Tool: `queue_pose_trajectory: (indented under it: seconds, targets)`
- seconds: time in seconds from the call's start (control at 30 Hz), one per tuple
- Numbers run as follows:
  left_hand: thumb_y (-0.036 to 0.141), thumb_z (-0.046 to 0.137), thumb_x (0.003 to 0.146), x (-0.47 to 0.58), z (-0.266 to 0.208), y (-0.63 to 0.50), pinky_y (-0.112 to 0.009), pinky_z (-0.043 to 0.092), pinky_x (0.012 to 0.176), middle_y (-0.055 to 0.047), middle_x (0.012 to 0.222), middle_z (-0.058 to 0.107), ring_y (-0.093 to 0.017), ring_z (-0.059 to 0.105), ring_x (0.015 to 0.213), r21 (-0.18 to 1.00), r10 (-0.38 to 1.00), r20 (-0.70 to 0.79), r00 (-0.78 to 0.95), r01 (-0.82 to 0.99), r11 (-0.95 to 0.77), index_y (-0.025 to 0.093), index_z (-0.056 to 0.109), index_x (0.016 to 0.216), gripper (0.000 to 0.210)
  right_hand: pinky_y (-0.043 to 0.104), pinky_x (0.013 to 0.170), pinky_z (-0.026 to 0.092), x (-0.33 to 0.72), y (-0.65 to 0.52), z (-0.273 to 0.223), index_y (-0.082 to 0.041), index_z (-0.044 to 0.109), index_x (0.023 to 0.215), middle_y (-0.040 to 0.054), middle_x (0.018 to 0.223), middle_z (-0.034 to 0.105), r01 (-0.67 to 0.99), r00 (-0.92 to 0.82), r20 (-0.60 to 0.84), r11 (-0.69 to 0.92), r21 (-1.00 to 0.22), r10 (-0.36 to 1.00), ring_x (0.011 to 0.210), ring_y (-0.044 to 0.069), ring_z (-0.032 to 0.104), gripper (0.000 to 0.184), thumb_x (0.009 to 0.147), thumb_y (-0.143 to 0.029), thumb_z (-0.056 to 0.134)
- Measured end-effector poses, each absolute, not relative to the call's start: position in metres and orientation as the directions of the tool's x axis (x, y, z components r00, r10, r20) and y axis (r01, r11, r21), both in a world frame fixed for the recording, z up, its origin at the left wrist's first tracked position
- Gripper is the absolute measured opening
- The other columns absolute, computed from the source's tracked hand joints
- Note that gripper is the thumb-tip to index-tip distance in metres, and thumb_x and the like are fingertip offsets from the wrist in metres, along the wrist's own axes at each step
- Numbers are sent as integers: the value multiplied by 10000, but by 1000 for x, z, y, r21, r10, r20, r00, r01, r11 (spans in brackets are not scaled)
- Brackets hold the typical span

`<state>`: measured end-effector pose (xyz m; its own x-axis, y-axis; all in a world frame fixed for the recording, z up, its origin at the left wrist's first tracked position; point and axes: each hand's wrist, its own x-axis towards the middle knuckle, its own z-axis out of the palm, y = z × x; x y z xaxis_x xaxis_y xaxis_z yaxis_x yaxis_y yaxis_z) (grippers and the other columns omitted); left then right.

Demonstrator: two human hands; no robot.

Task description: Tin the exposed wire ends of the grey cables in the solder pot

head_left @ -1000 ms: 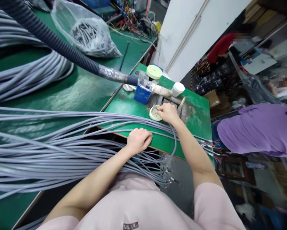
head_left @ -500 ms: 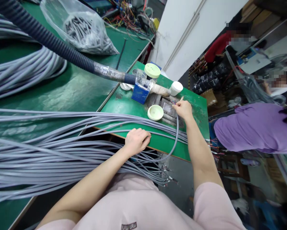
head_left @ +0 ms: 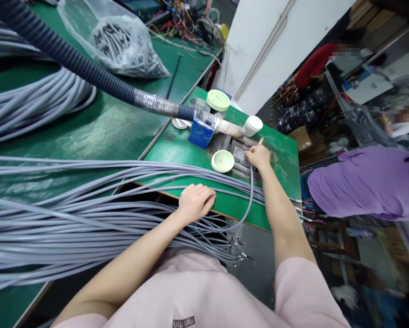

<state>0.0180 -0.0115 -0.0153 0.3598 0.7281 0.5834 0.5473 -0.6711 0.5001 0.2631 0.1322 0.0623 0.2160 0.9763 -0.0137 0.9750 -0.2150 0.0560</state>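
My right hand (head_left: 259, 156) is closed in a pinch on the end of a grey cable (head_left: 251, 187). Thin coloured wires (head_left: 247, 147) fan out from that end beside a square, silvery metal surface in a dark frame, which looks like a solder pot (head_left: 240, 155). From the hand the cable curves down past the table edge. My left hand (head_left: 196, 202) rests at the front edge of the green table with its fingers curled. Grey cables (head_left: 163, 170) run just beyond it; whether its fingers hold anything is hidden. A pale green dish (head_left: 223, 161) stands left of the pot.
A black ribbed hose (head_left: 98, 77) ends at a nozzle above the pot, propped by a blue box (head_left: 200, 133). Near it stand a white jar (head_left: 253, 125) and a round light green lid (head_left: 218, 100). More cables (head_left: 115, 232) hang at the front. A person in purple (head_left: 364, 184) is at right.
My right hand has shifted slightly left with the cable end, and the wires sit a little lower toward the pot. My left hand has stayed in place.
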Motion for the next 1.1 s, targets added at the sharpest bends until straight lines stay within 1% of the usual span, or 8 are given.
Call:
queue_pose_trajectory:
  seconds: [0.13,0.27,0.4,0.53,0.63,0.73,0.87,1.1]
  targets:
    - [212,521,888,18,-15,-11,-319,294,608,1,705,672,-145,532,647,494,727,582,366,551,-673,196,609,805,121,327,783,443,263,133,61,-175,759,871,135,951,729,974,225,-18,-224,42,974,934,262,643,272,796,-306,532]
    - [220,517,891,18,-16,-11,-320,293,608,-4,702,672,-146,540,648,496,731,575,368,554,-669,198,611,803,131,301,703,413,266,129,71,-177,712,689,87,751,690,977,211,56,-208,-51,976,783,228,617,225,768,-313,551]
    - [227,520,889,18,-16,-11,-320,299,605,-9,695,668,-147,549,647,507,734,579,354,548,-665,197,622,805,135,277,600,341,263,104,90,-183,523,485,-9,525,465,935,135,196,-59,-349,971,586,150,474,310,729,-366,581]
    - [234,521,884,18,-13,-12,-304,320,601,-4,642,635,-138,550,630,580,766,556,323,509,-636,197,638,786,157,265,582,334,236,54,95,-188,481,503,-43,542,397,689,112,240,98,-718,964,556,114,398,339,703,-418,628]
    - [272,572,859,18,-8,-13,-276,378,612,2,647,615,-122,546,619,772,829,501,246,305,-557,192,645,804,122,267,633,379,205,14,88,-186,506,519,-42,570,432,444,75,181,129,-887,981,596,119,441,325,720,-387,664]
    - [342,686,778,25,-1,-17,-255,448,610,-19,779,645,-107,556,626,922,906,384,177,-123,-367,182,636,924,222,268,650,389,176,-15,79,-187,552,537,-37,595,459,239,31,133,122,-963,991,613,117,450,278,737,-337,673]
    - [408,779,677,40,9,-28,-254,487,617,-20,790,669,-114,600,650,843,975,202,97,-524,-123,185,624,889,345,263,602,370,154,-32,73,-186,517,496,-38,575,445,89,12,78,77,-993,997,582,107,417,322,715,-334,700]
    - [384,794,662,51,20,-44,-234,466,536,23,650,628,-99,575,549,753,997,75,8,-656,-51,194,670,876,312,268,543,400,146,-41,80,-195,505,464,-39,465,472,-59,-56,-66,-69,-996,996,493,111,466,366,696,-390,709]
